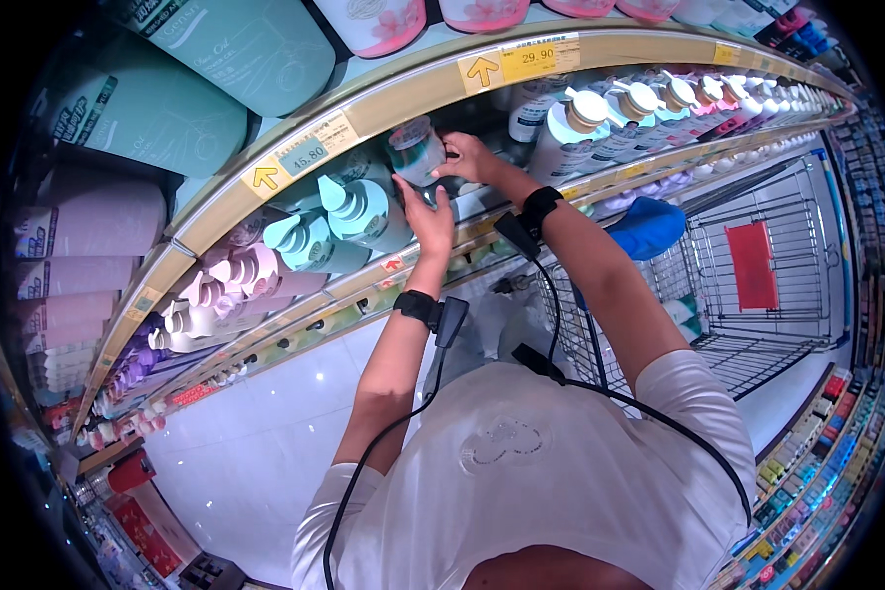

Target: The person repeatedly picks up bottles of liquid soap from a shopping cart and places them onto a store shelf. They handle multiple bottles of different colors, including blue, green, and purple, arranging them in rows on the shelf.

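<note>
Container [415, 155], rounded, white and green, seemingly plastic, is held up at the shelf opening, beside mint-green plastic pump bottles [366, 213] and beneath the tan shelf edge [403, 91]. The right hand [472, 159] has its grip pinching the container's right side; the left hand [428, 214] has its grip spread near the lower end, thumb apart from the fingers. The handling seems midway: the hold is made, while letting go is not yet done.

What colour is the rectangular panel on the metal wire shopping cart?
The flat rectangular panel is red; the head view shows it.
</note>
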Demonstrator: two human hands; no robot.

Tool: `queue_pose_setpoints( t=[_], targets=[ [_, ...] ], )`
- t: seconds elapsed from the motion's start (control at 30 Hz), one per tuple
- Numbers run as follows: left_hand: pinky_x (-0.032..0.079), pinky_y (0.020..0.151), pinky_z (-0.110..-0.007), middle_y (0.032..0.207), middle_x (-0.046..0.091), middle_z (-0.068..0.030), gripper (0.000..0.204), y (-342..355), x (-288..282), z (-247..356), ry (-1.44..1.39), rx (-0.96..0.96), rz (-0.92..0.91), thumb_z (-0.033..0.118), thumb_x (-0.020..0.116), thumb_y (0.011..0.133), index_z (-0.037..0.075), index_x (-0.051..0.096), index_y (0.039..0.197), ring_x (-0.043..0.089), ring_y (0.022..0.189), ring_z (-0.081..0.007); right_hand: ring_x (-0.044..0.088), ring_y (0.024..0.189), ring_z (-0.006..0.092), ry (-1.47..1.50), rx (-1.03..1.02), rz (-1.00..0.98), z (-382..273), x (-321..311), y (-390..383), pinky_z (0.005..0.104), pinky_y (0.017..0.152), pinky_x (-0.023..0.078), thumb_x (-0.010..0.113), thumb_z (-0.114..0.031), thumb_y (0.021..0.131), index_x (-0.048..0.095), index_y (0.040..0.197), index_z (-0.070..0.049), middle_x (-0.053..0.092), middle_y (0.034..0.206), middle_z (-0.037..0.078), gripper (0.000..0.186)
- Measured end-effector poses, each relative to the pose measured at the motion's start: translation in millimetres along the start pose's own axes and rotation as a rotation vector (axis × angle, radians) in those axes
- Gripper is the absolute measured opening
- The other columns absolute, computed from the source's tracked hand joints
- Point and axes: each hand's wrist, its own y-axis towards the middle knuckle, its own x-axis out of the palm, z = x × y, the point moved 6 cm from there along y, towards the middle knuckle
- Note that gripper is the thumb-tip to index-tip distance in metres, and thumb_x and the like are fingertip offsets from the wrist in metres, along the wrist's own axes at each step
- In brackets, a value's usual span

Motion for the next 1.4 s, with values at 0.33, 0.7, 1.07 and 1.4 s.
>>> queue_pose_setpoints(
  t=[0.33,0.7,1.07,1.4],
  targets=[
    [0.032,0.105,-0.038,0.142,0.028,-0.0323,0.082,-7,9,4,0.049,-0.126,-0.017,0.009,0.063,0.079,-0.009,0.014,0.142,0.033,0.131,-0.0401,0.059,0.103,0.0188,-0.249,-0.054,0.148,-11,-1,-5,0.0324,0.085,0.050,0.079,-0.011,0.071,0.053,0.113,0.005,0.061,0.108,0.013,0.052],
    [0.035,0.103,-0.033,0.144,0.031,-0.0240,0.075,-4,11,-22,-0.193,-0.163,-0.179,0.000,0.062,0.081,-0.008,0.020,0.142,0.040,0.128,-0.0266,0.058,0.104,0.0389,-0.606,-0.008,0.254,-16,7,-6,0.0408,0.086,0.048,0.079,-0.028,0.065,0.050,0.123,0.000,0.055,0.118,0.024,0.070],
    [0.042,0.098,-0.032,0.133,0.046,-0.0146,0.056,-159,136,193,-0.409,0.251,-1.146,-0.006,0.053,0.086,-0.002,0.033,0.139,0.050,0.118,-0.0210,0.063,0.095,0.0144,-0.116,-0.180,0.694,-150,-93,-319,0.0307,0.086,0.051,0.065,-0.007,0.083,0.061,0.114,-0.002,0.066,0.103,0.008,0.031],
    [0.049,0.084,-0.032,0.121,0.056,-0.0188,0.053,-426,418,35,0.093,0.004,-1.886,0.015,0.064,0.081,-0.003,0.048,0.128,0.061,0.101,-0.0243,0.056,0.069,0.0153,0.236,0.724,1.810,175,-212,-695,0.0300,0.061,0.048,0.064,-0.021,0.081,0.061,0.111,-0.002,0.063,0.091,0.008,0.035]
  ],
)
